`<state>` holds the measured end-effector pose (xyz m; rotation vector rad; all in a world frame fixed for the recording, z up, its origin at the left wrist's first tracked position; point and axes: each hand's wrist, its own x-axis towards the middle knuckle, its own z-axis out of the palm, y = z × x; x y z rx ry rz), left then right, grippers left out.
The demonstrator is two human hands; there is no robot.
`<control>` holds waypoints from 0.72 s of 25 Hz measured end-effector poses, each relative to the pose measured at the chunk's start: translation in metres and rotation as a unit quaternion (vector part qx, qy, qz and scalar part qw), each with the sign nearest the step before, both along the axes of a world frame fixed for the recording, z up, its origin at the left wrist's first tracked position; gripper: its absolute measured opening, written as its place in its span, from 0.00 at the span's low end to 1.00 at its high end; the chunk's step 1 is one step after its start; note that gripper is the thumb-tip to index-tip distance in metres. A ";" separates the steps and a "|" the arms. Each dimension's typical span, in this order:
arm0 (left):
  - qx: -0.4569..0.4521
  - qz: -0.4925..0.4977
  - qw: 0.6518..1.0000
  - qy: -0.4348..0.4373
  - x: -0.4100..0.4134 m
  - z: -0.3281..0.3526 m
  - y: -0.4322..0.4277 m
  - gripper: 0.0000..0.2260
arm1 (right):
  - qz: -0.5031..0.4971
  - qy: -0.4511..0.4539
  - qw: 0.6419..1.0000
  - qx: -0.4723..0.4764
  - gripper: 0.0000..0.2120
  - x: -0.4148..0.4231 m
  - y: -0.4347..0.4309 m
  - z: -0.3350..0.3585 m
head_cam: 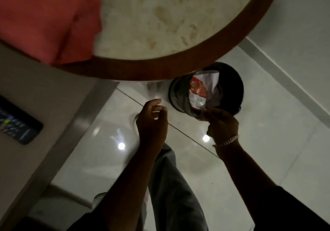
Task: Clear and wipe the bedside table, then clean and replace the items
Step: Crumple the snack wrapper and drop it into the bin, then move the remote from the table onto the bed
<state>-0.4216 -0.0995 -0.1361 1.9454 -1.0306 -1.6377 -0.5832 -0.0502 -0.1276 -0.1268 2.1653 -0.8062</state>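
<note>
Two hands hover over the bin point(230, 88): left hand point(151, 118) loosely curled and empty, right hand point(221, 123) pinched, contents unclear. The tabletop point(160, 16) above is bare but stained, with a red cloth point(44, 21) overhanging its edge. That cloth could slip off, and the wrappers point(201, 91) poking up might catch a hand and tip the bin.

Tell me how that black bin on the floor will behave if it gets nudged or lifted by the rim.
The black bin probably weighs little: only a red and white wrapper and some paper show inside. It already looks tilted toward the camera, so a nudge could tip it. The glossy floor tiles suggest it would slide easily. The right hand is at its rim.
</note>
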 end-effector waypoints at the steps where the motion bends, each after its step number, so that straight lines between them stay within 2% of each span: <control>1: 0.000 0.025 1.000 -0.003 0.019 0.005 -0.003 0.12 | 0.064 -0.004 0.998 -0.003 0.07 0.023 -0.011 0.004; 5: -0.030 0.171 0.985 0.013 0.100 0.034 -0.012 0.12 | 0.262 -0.077 0.960 -0.055 0.13 0.132 -0.061 0.023; 7: -0.071 0.238 0.969 0.010 0.142 0.042 -0.016 0.12 | 0.339 -0.070 0.934 -0.085 0.13 0.187 -0.080 0.034; 10: -0.139 0.350 0.926 0.012 0.200 0.049 -0.018 0.08 | 0.402 -0.062 0.904 -0.129 0.10 0.259 -0.105 0.041; 12: -0.164 0.394 0.904 -0.025 0.233 0.054 -0.020 0.07 | 0.440 -0.058 0.886 -0.138 0.07 0.299 -0.120 0.039; 14: -0.146 0.411 0.891 -0.126 0.261 0.047 -0.019 0.07 | 0.492 -0.041 0.859 -0.133 0.10 0.330 -0.132 0.031; 16: -0.081 0.357 0.909 -0.202 0.274 0.036 -0.023 0.09 | 0.546 -0.010 0.831 -0.107 0.14 0.347 -0.141 0.020; 18: -0.051 0.318 0.928 -0.189 0.281 0.030 -0.028 0.10 | 0.578 -0.007 0.812 -0.077 0.17 0.358 -0.145 0.010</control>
